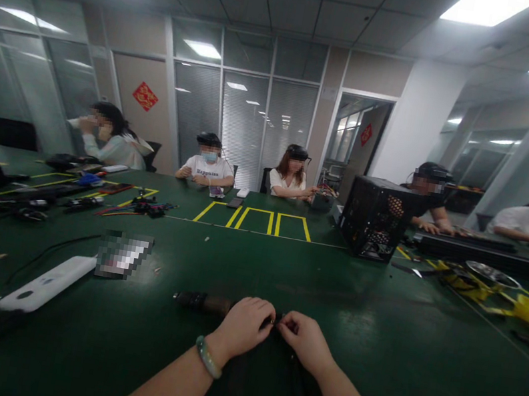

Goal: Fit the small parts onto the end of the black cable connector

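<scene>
Left hand (248, 322) curls round the dark cylindrical tool (196, 301), lying on the green table (408, 310); right hand (305, 341) has fingertips pinched together at its end, on what I can't tell. Looks stiff, fairly weighty: grip the thick barrel (216, 305).

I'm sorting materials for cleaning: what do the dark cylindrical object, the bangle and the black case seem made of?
The dark cylindrical object: perhaps matte plastic or rubber, dull brown-black surface, though dim light leaves it open. The bangle: likely polished stone or glass, pale green with a soft sheen. The black case: probably painted metal, by its perforated panel.
</scene>
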Demonstrator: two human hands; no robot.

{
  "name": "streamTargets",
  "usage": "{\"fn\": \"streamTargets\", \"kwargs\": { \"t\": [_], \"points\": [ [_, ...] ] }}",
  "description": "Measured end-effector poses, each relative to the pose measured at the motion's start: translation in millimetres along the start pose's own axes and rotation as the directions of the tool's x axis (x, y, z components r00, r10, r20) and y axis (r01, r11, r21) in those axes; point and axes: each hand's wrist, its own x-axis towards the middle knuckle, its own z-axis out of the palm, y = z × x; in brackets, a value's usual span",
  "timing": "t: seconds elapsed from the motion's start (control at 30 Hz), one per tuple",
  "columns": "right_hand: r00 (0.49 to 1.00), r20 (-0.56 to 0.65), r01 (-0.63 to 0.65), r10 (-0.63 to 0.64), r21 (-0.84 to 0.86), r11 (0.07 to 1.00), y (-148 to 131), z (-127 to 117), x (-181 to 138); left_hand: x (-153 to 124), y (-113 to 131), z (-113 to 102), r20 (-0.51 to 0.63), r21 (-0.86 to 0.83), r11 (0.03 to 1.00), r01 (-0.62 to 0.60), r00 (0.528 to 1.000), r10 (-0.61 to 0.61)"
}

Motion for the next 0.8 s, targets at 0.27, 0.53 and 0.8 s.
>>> {"fn": "streamTargets", "kwargs": {
  "t": [0.27,0.53,0.8],
  "points": [
    [1.000,0.014,-0.004,0.004,0.010,1.000,0.6,0.2,-0.9,-0.6,1.1,-3.4,0.000,-0.011,1.000,-0.008,1.000,0.008],
    [1.000,0.027,-0.004,0.004,0.013,1.000,-0.9,-1.7,-1.4,-0.1,-0.3,-4.0,0.032,-0.009,1.000,-0.020,0.999,0.020],
    [1.000,0.010,-0.002,0.002,0.006,1.000,-3.0,-2.9,-2.3,-0.1,-1.0,-0.3,0.004,-0.007,1.000,0.001,1.000,-0.001]
  ]
}}
